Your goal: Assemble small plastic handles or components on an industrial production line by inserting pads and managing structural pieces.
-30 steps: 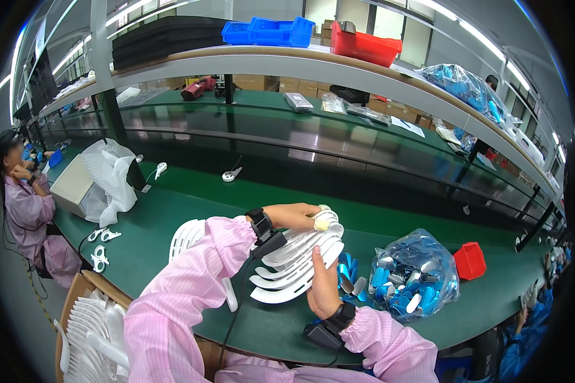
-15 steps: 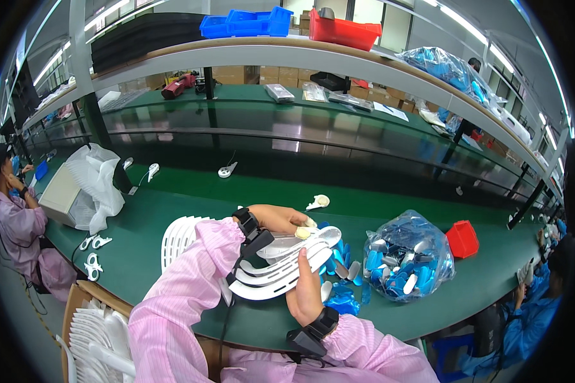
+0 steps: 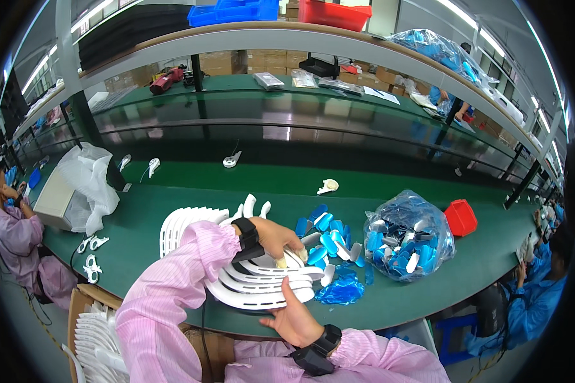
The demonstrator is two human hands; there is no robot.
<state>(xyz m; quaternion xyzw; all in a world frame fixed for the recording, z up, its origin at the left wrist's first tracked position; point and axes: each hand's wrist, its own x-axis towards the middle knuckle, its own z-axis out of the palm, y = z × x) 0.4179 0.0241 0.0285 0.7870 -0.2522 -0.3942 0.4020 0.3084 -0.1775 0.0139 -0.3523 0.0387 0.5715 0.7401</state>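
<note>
A stack of white curved plastic parts with slots (image 3: 252, 297) is low over the green table in front of me. My left hand (image 3: 273, 239) reaches across its top, fingers bent down and closed on the inner parts; pale covers sit on its fingertips. At the stack's right end is my right hand (image 3: 298, 319), thumb up against the edge and fingers spread apart below. More white curved parts (image 3: 188, 226) stand in a row behind my left forearm. Blue and silver oval pieces (image 3: 331, 239) lie loose just right of the stack.
A clear bag of blue and silver pieces (image 3: 407, 249) and a red bin (image 3: 460, 217) stand to the right. Crumpled blue film (image 3: 340, 288) lies near the front. At lower left is a carton of white parts (image 3: 96, 338). A shelf (image 3: 255, 39) spans the back. Co-workers sit on both sides.
The stack has come down and left, nearer the table. My left hand has moved down with it, and my right hand has loosened and dropped lower. The view has shifted slightly.
</note>
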